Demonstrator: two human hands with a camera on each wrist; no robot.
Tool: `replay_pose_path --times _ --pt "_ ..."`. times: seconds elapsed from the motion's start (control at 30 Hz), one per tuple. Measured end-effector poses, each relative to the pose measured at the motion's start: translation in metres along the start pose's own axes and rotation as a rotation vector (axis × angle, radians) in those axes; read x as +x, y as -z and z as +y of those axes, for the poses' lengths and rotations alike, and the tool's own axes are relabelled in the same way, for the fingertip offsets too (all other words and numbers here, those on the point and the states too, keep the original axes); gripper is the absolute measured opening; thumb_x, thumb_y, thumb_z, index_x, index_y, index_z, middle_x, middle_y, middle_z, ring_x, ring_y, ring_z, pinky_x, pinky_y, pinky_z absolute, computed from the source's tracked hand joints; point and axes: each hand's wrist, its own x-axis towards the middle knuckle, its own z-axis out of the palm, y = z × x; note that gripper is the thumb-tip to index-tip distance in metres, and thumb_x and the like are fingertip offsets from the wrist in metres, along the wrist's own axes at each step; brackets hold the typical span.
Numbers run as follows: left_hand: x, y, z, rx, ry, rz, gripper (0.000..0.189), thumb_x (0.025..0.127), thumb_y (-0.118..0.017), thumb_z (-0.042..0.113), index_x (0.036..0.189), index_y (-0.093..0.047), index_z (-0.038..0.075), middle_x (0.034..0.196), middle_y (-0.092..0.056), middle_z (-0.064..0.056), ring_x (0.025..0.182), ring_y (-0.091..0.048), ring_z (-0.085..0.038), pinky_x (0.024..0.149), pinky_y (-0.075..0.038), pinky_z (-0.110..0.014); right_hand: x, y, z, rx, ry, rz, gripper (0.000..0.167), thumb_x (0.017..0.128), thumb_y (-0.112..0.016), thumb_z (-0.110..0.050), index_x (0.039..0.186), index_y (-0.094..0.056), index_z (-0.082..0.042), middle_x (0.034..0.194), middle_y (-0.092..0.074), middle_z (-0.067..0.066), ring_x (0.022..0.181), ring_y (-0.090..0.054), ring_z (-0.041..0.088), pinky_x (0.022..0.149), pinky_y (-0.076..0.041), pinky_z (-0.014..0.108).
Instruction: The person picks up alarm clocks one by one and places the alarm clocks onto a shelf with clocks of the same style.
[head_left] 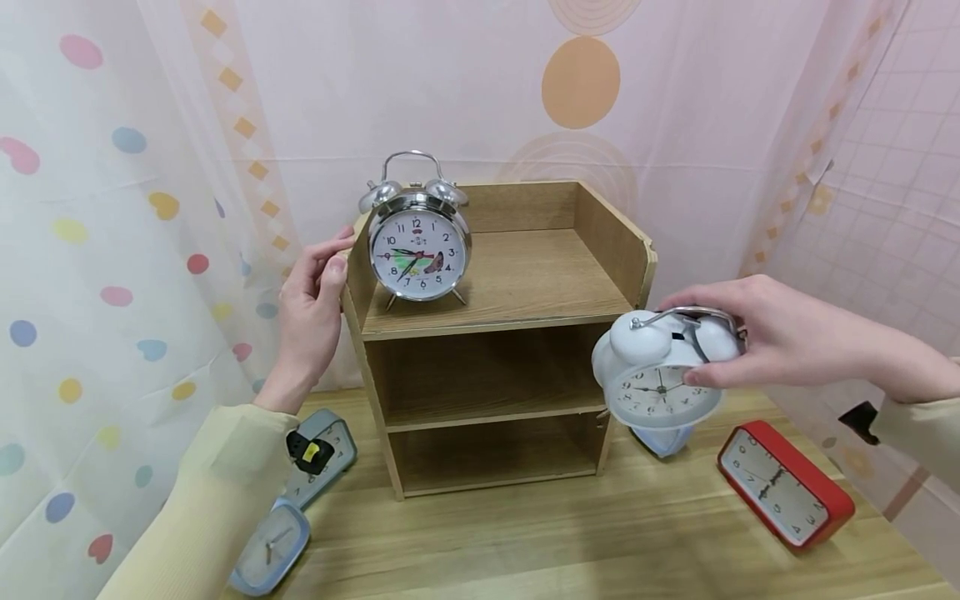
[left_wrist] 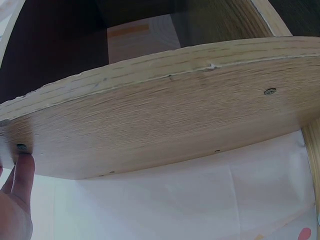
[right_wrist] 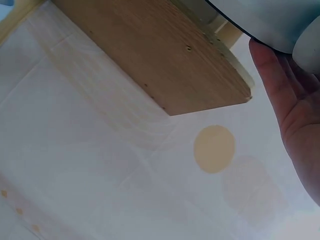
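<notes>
Currently, the right hand (head_left: 780, 337) grips a round white twin-bell alarm clock (head_left: 652, 396), thumb on its face and fingers behind; the clock hangs tilted above the table, at the right front of a three-level wooden shelf unit (head_left: 480, 327). The left hand (head_left: 309, 304) rests against the unit's left side panel near the top, its fingers fairly straight. A silver twin-bell alarm clock (head_left: 420, 254) stands upright at the left of the top level. The white clock blocks part of the right side panel and most of a pale-blue object (head_left: 663, 442) on the wood-grain table (head_left: 525, 550). Farther right lies a red rectangular clock (head_left: 787, 483). At the left, a cream sleeve (head_left: 202, 500) partly covers a grey-blue clock (head_left: 341, 442) and, nearer, a light-blue clock (head_left: 270, 546). A patterned curtain (head_left: 450, 83) hangs at the far side.
</notes>
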Motion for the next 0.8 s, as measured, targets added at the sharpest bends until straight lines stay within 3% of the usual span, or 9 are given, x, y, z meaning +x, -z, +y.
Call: replay_pose_path --times 0.5,0.8 --pt "0.0 0.0 0.0 -0.014 0.0 0.003 0.034 0.11 -0.048 0.022 0.138 -0.063 0.007 0.156 -0.06 0.0 0.147 -0.056 -0.01 0.115 -0.044 -0.016 0.026 0.022 -0.007 -0.009 0.001 0.024 0.063 0.074 -0.094 -0.014 0.131 -0.068 -0.023 0.104 -0.076 -0.014 0.083 -0.066 -0.003 0.071 -0.052 0.013" --pt "0.0 0.001 0.0 -0.016 -0.001 -0.001 0.035 0.11 -0.047 0.021 0.139 -0.061 0.005 0.157 -0.059 0.001 0.148 -0.055 -0.011 0.117 -0.043 -0.017 0.043 0.035 -0.01 -0.025 -0.082 0.008 0.059 0.078 -0.092 -0.018 0.132 -0.068 -0.023 0.102 -0.077 -0.014 0.081 -0.066 -0.001 0.069 -0.052 0.016"
